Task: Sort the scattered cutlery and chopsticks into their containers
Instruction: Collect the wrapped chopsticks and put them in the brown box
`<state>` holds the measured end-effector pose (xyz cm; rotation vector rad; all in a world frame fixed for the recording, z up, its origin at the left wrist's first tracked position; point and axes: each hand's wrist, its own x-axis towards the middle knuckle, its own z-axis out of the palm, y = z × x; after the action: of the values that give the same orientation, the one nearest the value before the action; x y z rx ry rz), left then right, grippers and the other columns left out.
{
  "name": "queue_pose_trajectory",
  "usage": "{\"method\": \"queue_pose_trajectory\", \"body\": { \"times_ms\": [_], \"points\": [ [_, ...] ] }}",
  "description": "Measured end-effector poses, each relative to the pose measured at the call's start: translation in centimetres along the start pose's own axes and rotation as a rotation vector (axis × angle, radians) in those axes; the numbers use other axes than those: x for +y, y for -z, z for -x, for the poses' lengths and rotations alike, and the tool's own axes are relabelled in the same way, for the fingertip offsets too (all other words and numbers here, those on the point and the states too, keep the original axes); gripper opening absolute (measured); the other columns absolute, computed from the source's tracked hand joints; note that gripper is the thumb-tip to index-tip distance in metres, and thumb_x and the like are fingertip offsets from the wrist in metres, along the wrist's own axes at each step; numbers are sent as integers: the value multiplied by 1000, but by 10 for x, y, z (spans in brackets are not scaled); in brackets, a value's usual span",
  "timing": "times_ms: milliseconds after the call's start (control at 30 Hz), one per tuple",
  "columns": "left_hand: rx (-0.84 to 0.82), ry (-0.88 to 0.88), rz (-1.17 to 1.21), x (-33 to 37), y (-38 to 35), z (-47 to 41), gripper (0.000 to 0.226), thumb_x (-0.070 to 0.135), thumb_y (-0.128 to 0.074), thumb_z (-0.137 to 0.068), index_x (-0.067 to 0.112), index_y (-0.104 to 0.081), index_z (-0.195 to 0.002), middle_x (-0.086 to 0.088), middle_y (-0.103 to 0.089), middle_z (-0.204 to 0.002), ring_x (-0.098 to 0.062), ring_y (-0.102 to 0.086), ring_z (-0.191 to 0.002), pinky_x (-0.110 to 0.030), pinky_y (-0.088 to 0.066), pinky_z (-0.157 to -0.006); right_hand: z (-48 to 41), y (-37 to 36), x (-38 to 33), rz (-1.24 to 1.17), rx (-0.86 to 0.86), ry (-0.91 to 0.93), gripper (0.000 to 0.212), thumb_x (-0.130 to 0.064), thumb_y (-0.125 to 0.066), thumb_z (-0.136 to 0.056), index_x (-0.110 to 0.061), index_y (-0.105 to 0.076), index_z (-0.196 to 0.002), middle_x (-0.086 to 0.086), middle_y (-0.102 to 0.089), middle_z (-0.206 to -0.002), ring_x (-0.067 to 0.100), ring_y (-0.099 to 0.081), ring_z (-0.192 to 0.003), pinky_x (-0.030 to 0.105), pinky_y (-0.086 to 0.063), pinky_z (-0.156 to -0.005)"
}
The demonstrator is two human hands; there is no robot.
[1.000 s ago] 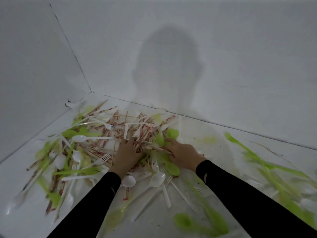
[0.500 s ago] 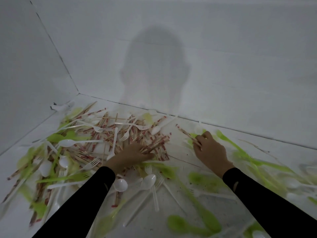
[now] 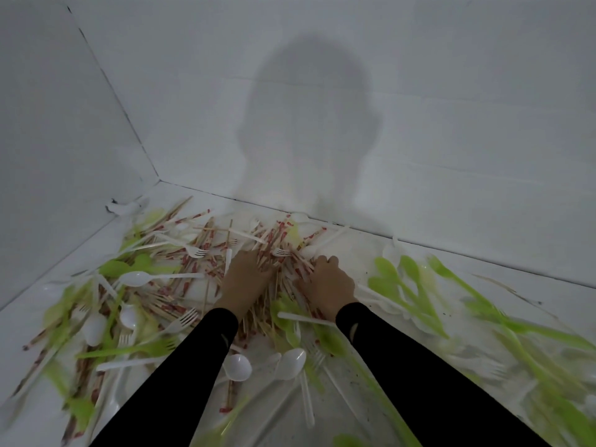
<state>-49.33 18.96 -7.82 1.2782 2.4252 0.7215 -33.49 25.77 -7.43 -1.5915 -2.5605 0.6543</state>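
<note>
Hiding the fingertips of the left hand (image 3: 246, 277), chopsticks (image 3: 298, 269) pile ahead of and between both hands, so its grip I cannot tell. The right hand (image 3: 327, 282), just beside, curls round some chopsticks. Blurred green cutlery (image 3: 385, 267) lies rightward, and white spoons (image 3: 292, 364) lie by the sleeves (image 3: 180, 375).

White back wall (image 3: 451, 108) fills the upper frame; white left wall (image 3: 48, 124) meets it at a dark vertical seam (image 3: 109, 88) in the upper left. A soft grey shadow (image 3: 309, 124) of a head and shoulders lies on the back wall, centre. White desk (image 3: 419, 256) below carries scattered dark specks (image 3: 369, 273). A crumpled white scrap (image 3: 124, 206) sits at the left wall's foot.
</note>
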Motion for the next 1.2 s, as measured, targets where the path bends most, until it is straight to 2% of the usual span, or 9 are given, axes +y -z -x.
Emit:
{"method": "queue_pose_trajectory", "body": {
  "times_ms": [133, 367, 533, 733, 833, 933, 1033, 1100, 1200],
  "points": [
    [-21, -17, -75, 5, -3, -3, 51, 67, -56, -81, 21, -61, -101, 1, -56, -95, -21, -58, -95, -37, -50, -80, -9, -7, -9, -86, -24, -124, 60, -47, -65, -88, -7, -38, -124, 11, -45, -125, 32, -58, -105, 34, -42, -73],
    [-99, -63, -206, 22, -5, 0, 30, 40, -61, -89, 17, -49, -73, 3, -47, -70, -20, -55, -73, -25, -34, -55, -9, -6, -9, -104, -19, -178, 36, -25, -56, -96, -4, -41, -121, 12, -56, -123, 30, -59, -111, 32, -42, -80],
    [-94, 9, -189, 19, -10, -4, 32, 20, -61, -85, 3, -53, -110, -14, -60, -105, -31, -62, -94, -33, -47, -66, -1, 5, 4, 37, -31, -99, 13, -23, -57, -92, -11, -53, -93, 7, -63, -100, 27, -62, -91, 28, -39, -69],
    [-97, 25, -238, 29, -18, 1, 60, 47, -69, -83, 4, -51, -121, -9, -55, -117, -28, -58, -107, -32, -45, -77, 10, 35, 35, -162, -212, -125, 32, -35, -63, -83, -14, -45, -67, 1, -52, -66, 20, -49, -59, 24, -34, -54],
    [-83, 55, -217, 29, -23, 2, 43, 29, -64, -87, 6, -51, -120, -10, -58, -116, -29, -60, -105, -36, -50, -80, 16, 57, 55, -375, -373, -128, 27, -26, -65, -85, -10, -48, -71, 3, -48, -59, 17, -37, -44, 21, -26, -45],
    [-95, 71, -235, 34, -19, 4, 27, 15, -54, -89, 4, -55, -114, -11, -61, -110, -30, -61, -101, -34, -48, -73, 25, 72, 70, -461, -436, -91, 27, -26, -60, -91, 0, -66, -91, 1, -73, -77, 17, -45, -53, 22, -33, -45],
    [-117, 58, -282, 37, -17, 9, 33, 15, -52, -90, 1, -53, -120, -13, -58, -116, -30, -61, -104, -38, -53, -83, 36, 81, 76, -641, -391, -95, 29, -28, -52, -99, -5, -62, -113, 2, -77, -88, 13, -46, -53, 20, -34, -43],
    [-126, 70, -268, 39, -16, 14, 39, 17, -50, -93, 2, -48, -129, -13, -54, -125, -31, -57, -112, -38, -49, -89, 42, 87, 77, -722, -368, -131, 27, -27, -50, -98, -8, -62, -113, 5, -77, -88, 11, -41, -46, 21, -31, -42],
    [-131, 41, -223, 41, -13, 20, 32, 26, -52, -94, 7, -53, -120, -11, -59, -112, -31, -61, -104, -39, -50, -86, 48, 95, 80, -767, -357, -167, 25, -21, -45, -95, -10, -63, -108, 3, -77, -87, 10, -40, -49, 21, -33, -47]
  ]
}}
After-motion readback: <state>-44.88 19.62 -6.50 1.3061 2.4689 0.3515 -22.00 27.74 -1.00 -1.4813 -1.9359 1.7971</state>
